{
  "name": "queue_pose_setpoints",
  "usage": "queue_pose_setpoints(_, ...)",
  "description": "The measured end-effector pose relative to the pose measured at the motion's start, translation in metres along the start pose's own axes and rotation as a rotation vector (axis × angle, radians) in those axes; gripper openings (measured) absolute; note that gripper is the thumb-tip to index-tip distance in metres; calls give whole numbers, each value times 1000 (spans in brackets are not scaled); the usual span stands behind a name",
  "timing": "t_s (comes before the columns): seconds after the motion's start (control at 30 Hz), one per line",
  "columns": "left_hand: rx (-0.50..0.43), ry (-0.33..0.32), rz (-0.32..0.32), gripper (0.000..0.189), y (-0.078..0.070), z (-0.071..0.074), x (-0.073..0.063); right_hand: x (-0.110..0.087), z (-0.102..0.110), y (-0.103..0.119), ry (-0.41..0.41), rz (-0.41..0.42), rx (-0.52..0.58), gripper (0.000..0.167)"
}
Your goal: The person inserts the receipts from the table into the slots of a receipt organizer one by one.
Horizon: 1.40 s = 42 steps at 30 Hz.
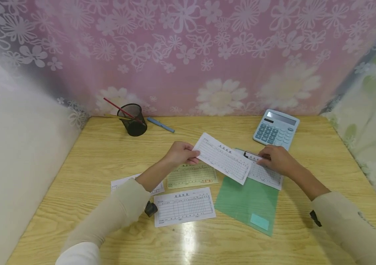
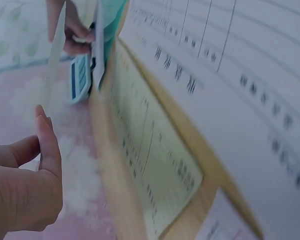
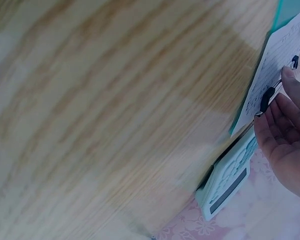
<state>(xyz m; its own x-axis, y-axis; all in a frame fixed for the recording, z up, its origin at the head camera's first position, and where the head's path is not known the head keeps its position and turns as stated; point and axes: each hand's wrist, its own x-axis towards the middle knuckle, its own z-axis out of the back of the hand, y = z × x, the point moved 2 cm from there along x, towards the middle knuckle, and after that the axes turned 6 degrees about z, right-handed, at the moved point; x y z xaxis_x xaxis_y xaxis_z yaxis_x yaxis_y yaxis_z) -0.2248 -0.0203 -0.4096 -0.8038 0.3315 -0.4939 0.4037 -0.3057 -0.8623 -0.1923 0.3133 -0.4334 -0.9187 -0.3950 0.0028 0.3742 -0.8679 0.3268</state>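
In the head view my left hand [image 1: 181, 152] pinches a white printed form [image 1: 222, 158] by its left end, between thumb and fingers. The held form is tilted and overlaps a green clipboard [image 1: 245, 206]; the left wrist view shows it edge-on above the table. My right hand [image 1: 278, 160] is at the clipboard's top, over another white form [image 1: 267, 177] lying there. In the right wrist view, its thumb and fingers grip the wire clip with black ends [image 3: 267, 100]. Part of the clip is hidden behind the hand in the head view.
A yellow form [image 1: 191, 176] and a white form [image 1: 184, 207] lie left of the clipboard, with another white sheet [image 1: 125, 181] partly under the left forearm. A calculator [image 1: 276, 129], a blue pen [image 1: 160, 124] and a black mesh pen cup [image 1: 134, 125] stand along the back.
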Motion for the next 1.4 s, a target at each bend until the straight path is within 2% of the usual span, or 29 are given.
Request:
queue_pose_setpoints(0.13, 19, 43, 15, 11, 4, -26, 5, 1, 1, -2, 1, 10, -6, 25)
queue_pose_setpoints(0.33, 51, 108, 33, 29, 16, -68, 15, 1, 1, -2, 8, 12, 3, 26)
queue_pose_setpoints(0.53, 55, 109, 46, 28, 22, -90, 16, 2, 1, -1, 1, 19, 5, 25)
queue_pose_setpoints(0.73, 18, 78, 73, 28, 25, -106, 21, 2, 2, 0, -1, 26, -11, 25)
queue_pose_setpoints(0.93, 38, -6, 90, 29, 23, -117, 25, 0, 1, 1, -1, 32, -14, 23)
queue_pose_setpoints(1.4, 112, -62, 65, 23, 19, -123, 31, -3, -3, 4, -17, 62, -80, 26)
